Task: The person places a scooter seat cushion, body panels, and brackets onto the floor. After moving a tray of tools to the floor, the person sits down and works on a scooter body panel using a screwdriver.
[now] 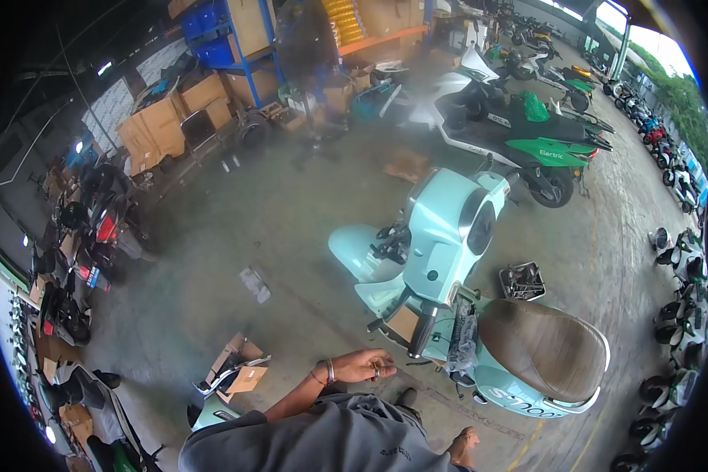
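Observation:
A mint-green scooter (pixel 440 236) stands in front of me, its brown seat (pixel 539 346) at the right. My left hand (pixel 358 366), with rings and wrist bands, hangs in the air near the scooter's black handlebar grip (pixel 423 332), apart from it. Its fingers are loosely bent and nothing shows in them. Low in the view, my right hand (pixel 465 447) is beside my grey shirt (pixel 315 436), below the scooter's side. Its fingers are mostly hidden. Wrapped dark material (pixel 464 338) lies across the scooter's footwell, in front of the seat.
A tray of metal parts (pixel 522 281) sits on the floor beyond the seat. An open cardboard box (pixel 240 366) lies left of my arm. Behind stands a green and white scooter (pixel 543 149). Motorcycles (pixel 94 236) line the left; more scooters (pixel 684 315) line the right.

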`<state>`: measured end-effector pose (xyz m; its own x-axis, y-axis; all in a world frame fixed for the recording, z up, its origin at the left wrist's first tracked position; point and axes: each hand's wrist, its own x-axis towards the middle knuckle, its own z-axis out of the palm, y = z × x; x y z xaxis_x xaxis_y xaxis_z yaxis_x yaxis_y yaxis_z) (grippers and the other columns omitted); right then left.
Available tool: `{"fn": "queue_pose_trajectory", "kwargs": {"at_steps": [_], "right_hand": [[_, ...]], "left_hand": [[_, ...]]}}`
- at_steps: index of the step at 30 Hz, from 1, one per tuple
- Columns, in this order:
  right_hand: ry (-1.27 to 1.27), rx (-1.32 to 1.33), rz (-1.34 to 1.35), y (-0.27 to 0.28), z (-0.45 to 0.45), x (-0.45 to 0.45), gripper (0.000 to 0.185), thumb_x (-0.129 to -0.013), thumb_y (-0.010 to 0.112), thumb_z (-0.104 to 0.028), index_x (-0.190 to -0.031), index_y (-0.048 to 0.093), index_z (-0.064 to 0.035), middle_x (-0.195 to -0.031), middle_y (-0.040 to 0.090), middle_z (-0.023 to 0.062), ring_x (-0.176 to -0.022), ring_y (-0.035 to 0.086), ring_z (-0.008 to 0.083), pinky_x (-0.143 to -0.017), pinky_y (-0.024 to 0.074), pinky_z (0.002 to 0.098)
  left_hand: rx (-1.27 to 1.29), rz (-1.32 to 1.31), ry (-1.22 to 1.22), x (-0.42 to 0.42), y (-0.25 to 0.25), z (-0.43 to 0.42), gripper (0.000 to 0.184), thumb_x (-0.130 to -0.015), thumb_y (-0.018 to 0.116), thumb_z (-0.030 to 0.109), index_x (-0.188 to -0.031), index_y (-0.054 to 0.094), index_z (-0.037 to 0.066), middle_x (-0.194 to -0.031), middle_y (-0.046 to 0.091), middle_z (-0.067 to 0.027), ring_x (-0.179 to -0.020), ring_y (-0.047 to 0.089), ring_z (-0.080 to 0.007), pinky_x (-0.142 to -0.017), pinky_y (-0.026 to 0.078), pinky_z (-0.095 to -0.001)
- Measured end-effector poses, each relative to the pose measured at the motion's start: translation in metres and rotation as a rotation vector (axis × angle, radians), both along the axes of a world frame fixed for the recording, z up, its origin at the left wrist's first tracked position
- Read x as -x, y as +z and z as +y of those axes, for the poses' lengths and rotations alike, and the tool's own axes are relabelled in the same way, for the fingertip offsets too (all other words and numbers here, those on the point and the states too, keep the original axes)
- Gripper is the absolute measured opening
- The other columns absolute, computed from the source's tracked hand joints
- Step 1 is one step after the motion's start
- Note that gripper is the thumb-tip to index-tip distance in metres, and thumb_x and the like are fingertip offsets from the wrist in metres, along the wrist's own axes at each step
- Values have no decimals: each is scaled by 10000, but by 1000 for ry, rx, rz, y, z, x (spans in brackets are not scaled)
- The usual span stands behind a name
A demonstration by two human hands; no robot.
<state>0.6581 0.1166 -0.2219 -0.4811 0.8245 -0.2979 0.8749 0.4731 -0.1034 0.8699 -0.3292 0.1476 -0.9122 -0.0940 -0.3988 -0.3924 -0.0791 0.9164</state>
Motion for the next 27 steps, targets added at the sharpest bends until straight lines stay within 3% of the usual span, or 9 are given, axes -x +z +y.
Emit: {"fn": "queue_pose_trajectory", "kwargs": {"at_steps": [6, 9, 11, 14, 16, 20, 22, 24, 27], "right_hand": [[404, 554, -445, -1, -166, -153, 416, -796, 595, -330, -1092, 546, -43, -973, 573, 177, -876, 578, 314, -730, 465, 444], [541, 691, -472, 3, -236, -173, 352, -796, 586, -282, -1045, 580, -33, -891, 594, 156, -798, 594, 286, -664, 474, 430], [601, 743, -454, 7, -280, -173, 312, -797, 580, -249, -1013, 602, -27, -837, 608, 142, -746, 605, 268, -621, 480, 420], [698, 839, -401, 15, -362, -156, 258, -797, 571, -201, -966, 636, -17, -755, 629, 121, -669, 621, 240, -555, 489, 405], [775, 934, -377, 14, -420, -140, 225, -834, 570, -210, -987, 594, -48, -811, 609, 112, -635, 602, 249, -536, 469, 391], [874, 935, -363, 8, -546, -130, 263, -805, 592, -225, -970, 625, -23, -746, 610, 81, -604, 600, 196, -530, 489, 355], [889, 934, -377, 6, -604, -133, 259, -808, 594, -235, -963, 619, -29, -732, 604, 66, -601, 597, 190, -529, 489, 357], [927, 936, -552, 5, -661, -136, 303, -828, 586, -243, -1060, 581, -47, -814, 597, 97, -677, 601, 235, -592, 483, 384], [990, 900, -599, 7, -751, -144, 308, -825, 602, -253, -1045, 595, -37, -846, 611, 104, -691, 607, 234, -605, 492, 387]], "left_hand": [[-284, 85, 165, -120, -12, -108, 396, -931, 549, 342, -1165, 502, 27, -920, 580, -22, -771, 537, -95, -683, 445, -243], [-201, -48, 341, -188, -37, -163, 358, -960, 494, 313, -1190, 487, 39, -917, 580, -37, -796, 553, -100, -719, 456, -243], [19, -129, 535, -221, -39, -203, 389, -933, 533, 368, -1117, 537, 26, -866, 603, -35, -726, 561, -100, -647, 459, -241], [67, -158, 756, -252, -35, -259, 434, -928, 513, 428, -1094, 553, 29, -840, 612, -48, -701, 571, -105, -615, 461, -242], [21, -121, 855, -261, -38, -290, 483, -927, 493, 459, -1098, 548, 11, -844, 616, -62, -707, 580, -116, -612, 469, -252], [-305, 90, 1230, -281, -93, -354, 509, -918, 504, 461, -1099, 546, -13, -830, 610, -69, -691, 585, -155, -598, 469, -285], [-659, 244, 1474, -296, -149, -383, 506, -902, 516, 479, -1089, 556, 10, -792, 597, -64, -669, 569, -176, -580, 455, -305], [-846, 169, 1661, -315, -202, -412, 436, -896, 513, 469, -1003, 581, 51, -718, 560, -47, -630, 537, -186, -571, 439, -317], [-1052, 96, 1856, -363, -271, -440, 335, -910, 498, 408, -798, 559, 98, -623, 519, -10, -587, 509, -177, -551, 419, -304]]}}
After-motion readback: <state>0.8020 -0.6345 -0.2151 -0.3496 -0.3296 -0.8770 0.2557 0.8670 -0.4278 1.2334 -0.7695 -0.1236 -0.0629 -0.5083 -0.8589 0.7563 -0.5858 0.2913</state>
